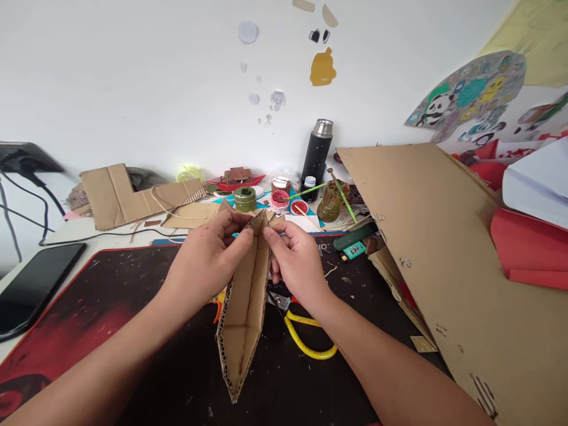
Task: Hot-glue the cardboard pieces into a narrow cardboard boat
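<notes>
Both hands (206, 251) (299, 257) pinch a pointed cardboard trough (245, 290) — near its far tip.

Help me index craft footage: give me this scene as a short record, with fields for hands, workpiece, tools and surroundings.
Workpiece: folded cardboard piece, trough-like, pointed at its near end
Left hand: grips the left wall near the far end
Right hand: pinches the right wall near the far end
Tool: yellow-handled scissors, on the dark mat
Behind hands: green pot, black flask
Right side: large cardboard sheet
Left side: black phone
</notes>
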`<state>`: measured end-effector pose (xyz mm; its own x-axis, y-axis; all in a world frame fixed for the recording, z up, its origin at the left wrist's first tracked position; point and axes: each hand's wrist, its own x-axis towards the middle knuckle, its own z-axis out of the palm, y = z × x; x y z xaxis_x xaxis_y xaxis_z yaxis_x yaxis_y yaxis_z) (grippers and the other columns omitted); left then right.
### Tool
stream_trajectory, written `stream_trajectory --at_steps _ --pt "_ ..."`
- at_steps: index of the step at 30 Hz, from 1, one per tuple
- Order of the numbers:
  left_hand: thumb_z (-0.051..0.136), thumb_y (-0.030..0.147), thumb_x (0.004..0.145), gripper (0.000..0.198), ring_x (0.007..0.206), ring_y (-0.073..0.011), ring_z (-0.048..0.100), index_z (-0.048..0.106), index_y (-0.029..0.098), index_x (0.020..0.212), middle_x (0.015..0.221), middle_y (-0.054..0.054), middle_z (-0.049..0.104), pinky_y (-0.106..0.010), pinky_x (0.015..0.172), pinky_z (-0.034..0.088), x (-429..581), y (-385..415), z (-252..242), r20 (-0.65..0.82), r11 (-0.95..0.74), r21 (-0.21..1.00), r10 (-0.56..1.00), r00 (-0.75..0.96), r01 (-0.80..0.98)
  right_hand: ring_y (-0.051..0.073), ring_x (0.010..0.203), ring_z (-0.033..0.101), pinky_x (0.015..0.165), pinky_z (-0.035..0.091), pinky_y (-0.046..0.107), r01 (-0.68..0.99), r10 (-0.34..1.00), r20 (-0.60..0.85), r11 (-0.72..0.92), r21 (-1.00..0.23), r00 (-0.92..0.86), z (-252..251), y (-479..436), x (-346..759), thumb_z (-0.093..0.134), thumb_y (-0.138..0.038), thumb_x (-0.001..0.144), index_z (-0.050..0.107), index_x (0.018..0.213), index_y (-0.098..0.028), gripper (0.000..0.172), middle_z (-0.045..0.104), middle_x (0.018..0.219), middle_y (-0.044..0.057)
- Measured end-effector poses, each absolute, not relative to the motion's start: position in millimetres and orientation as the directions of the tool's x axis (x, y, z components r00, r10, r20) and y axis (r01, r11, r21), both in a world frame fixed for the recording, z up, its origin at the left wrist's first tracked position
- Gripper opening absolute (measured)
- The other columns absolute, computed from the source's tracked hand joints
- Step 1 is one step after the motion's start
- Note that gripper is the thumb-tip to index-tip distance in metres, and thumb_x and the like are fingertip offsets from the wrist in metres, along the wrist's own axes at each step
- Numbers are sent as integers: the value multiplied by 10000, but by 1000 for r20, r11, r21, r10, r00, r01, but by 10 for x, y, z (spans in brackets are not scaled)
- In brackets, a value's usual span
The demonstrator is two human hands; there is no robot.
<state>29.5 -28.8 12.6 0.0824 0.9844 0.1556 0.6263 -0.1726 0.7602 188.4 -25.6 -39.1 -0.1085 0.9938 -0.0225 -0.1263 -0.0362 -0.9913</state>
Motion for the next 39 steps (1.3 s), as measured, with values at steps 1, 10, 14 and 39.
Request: stream_trajectory --at_steps 1,10,14,39 --pt "576 500 931 351 995 -324 769 709 228 1107 1086 -77 840 -406 829 575 296 -289 118 156 -171 760 985 79 627 101 323 467 341 353 214 -123 994 -23 -36 -992 -105 -392 -256 1882 652 -495 974 612 961 -228 270 507 460 -112" --pt "567 479 924 353 1009 -311 769 720 224 1112 1099 -62 840 -390 889 586 316 -284 105 146 -147 759 988 54 634 93 306 437 338 338 212 -121 995 -20 -32 -992 -100 -419 -241 1886 642 -485 974 601 944 -227 262 499 451 -121" --pt "578 479 898 373 1055 -320 765 727 214 1113 1129 -74 840 -400 936 589 321 -263 99 128 -129 792 991 45 597 94 310 430 340 340 216 -118 994 -29 -42 -992 -107 -423 -235 1896 652 -515 964 592 928 -230 294 495 452 -118" --pt "579 456 863 354 1032 -331 756 746 197 1036 1047 -76 846 -388 861 595 316 -204 67 48 -55 873 998 28 484 109 306 391 301 333 218 -118 999 -8 -12 -993 -35 -484 -245 1848 721 -662 891 562 877 -255 437 448 426 -117"
